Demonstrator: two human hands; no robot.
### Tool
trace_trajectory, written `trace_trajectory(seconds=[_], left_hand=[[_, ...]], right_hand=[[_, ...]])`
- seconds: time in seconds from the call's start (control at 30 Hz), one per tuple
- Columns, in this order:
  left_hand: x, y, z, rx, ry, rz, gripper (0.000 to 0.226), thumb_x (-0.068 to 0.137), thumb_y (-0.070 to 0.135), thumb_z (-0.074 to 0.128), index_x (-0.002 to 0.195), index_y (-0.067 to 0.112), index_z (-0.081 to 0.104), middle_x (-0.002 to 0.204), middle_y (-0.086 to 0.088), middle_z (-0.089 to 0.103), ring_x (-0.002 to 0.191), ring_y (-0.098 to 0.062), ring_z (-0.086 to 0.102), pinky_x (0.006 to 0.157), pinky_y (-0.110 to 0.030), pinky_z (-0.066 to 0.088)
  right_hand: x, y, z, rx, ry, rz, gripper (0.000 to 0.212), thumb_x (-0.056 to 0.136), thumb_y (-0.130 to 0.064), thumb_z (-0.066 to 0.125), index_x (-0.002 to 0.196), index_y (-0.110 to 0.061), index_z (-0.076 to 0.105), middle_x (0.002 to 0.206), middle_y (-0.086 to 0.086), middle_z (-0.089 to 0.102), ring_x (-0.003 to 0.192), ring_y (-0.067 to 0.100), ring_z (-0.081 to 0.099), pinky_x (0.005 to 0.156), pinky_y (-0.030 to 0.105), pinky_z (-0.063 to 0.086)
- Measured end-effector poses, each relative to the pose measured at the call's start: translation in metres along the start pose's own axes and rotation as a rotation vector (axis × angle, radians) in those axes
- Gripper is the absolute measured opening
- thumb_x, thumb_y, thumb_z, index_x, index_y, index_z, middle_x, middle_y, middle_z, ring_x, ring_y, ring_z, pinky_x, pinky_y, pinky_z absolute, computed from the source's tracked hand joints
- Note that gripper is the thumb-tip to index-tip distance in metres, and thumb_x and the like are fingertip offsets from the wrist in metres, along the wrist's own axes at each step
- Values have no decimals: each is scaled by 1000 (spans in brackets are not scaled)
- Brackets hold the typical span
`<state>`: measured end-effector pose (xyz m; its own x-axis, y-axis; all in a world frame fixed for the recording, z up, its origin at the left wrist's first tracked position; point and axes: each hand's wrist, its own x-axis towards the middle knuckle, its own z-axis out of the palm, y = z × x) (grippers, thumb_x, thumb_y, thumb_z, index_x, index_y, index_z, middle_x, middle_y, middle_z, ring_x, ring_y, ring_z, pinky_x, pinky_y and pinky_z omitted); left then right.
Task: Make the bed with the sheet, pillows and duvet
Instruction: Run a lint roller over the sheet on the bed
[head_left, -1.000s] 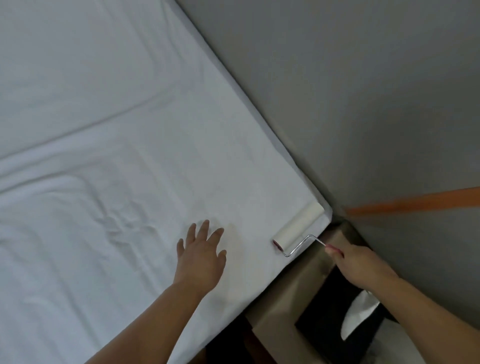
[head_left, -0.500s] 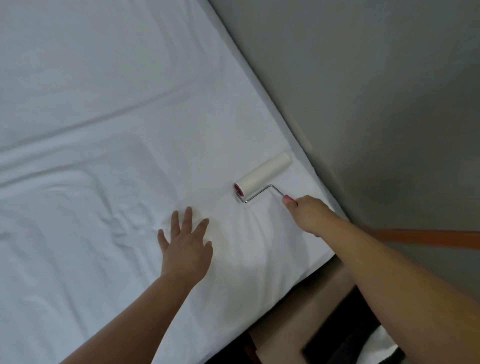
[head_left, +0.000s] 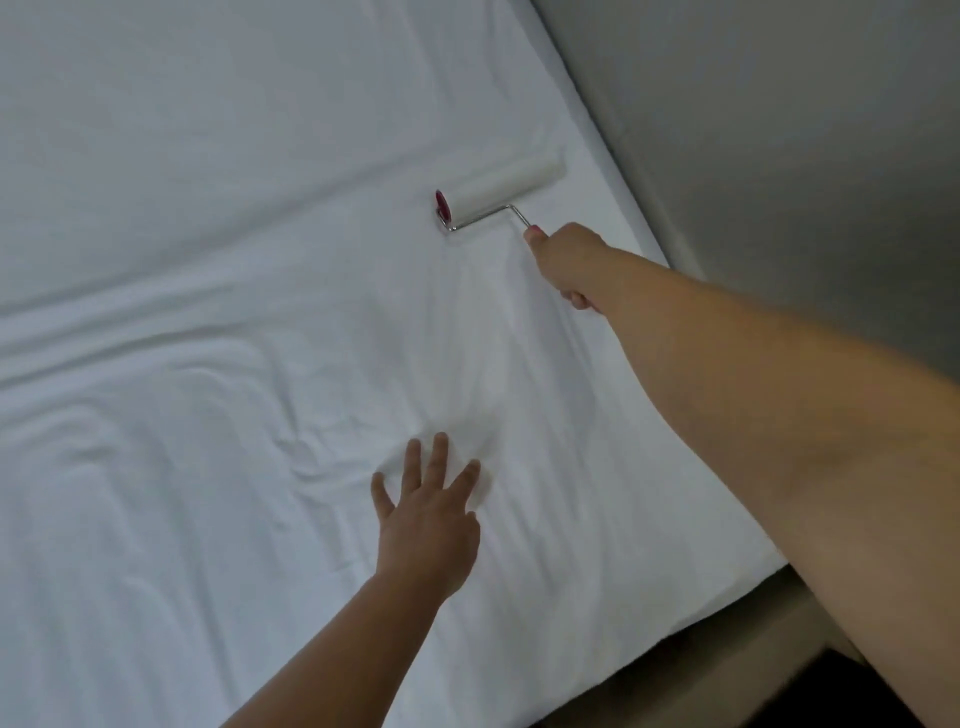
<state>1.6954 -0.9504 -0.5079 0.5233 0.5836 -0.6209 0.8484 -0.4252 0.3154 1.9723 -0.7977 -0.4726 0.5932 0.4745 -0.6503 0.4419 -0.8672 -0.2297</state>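
A grey wall (head_left: 779, 130) runs along the far side of the bed, and the white sheet (head_left: 208, 208) covers the mattress in front of you, creased in long folds across its middle. Your left hand (head_left: 426, 525) lies flat on the sheet, fingers straight and spread, pressing the wrinkled patch near the bed's near edge. Your right hand (head_left: 563, 260) is curled round the handle of a lint roller (head_left: 498, 200), whose white drum rests on the sheet close to the wall side; the handle itself is mostly hidden in your grip.
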Motion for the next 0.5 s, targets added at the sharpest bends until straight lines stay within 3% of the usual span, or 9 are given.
trace_trajectory(seconds=[0.13,0.23,0.33,0.5], left_hand=[[-1,3,-6,-13,-9,-7,56,100,40,39,152,40,17,163,3,-15,148,-23,-22,118,-60,-1],[-3,11,-12,-56,24,-21,52,101,41,38,151,38,23,165,1,-6,150,-25,-16,120,-55,2],[-6,25,-18,-101,65,15,50,102,39,37,150,35,26,165,0,2,151,-25,-11,121,-52,3],[-18,55,-7,-70,94,159,50,101,41,37,150,36,26,164,1,6,151,-24,-8,122,-52,5]], right_hand=[[5,-19,-7,49,-25,61,53,99,-54,37,72,-9,42,65,11,49,44,16,38,42,17,39],[-9,4,-9,48,3,38,57,98,-59,35,73,-9,45,62,9,49,45,17,40,43,16,38],[-36,59,-8,109,9,-3,62,96,-64,35,80,-9,56,69,9,55,53,24,50,48,23,39],[-132,191,-7,-11,-9,45,65,100,-62,27,74,-9,54,70,7,54,60,24,52,53,28,39]])
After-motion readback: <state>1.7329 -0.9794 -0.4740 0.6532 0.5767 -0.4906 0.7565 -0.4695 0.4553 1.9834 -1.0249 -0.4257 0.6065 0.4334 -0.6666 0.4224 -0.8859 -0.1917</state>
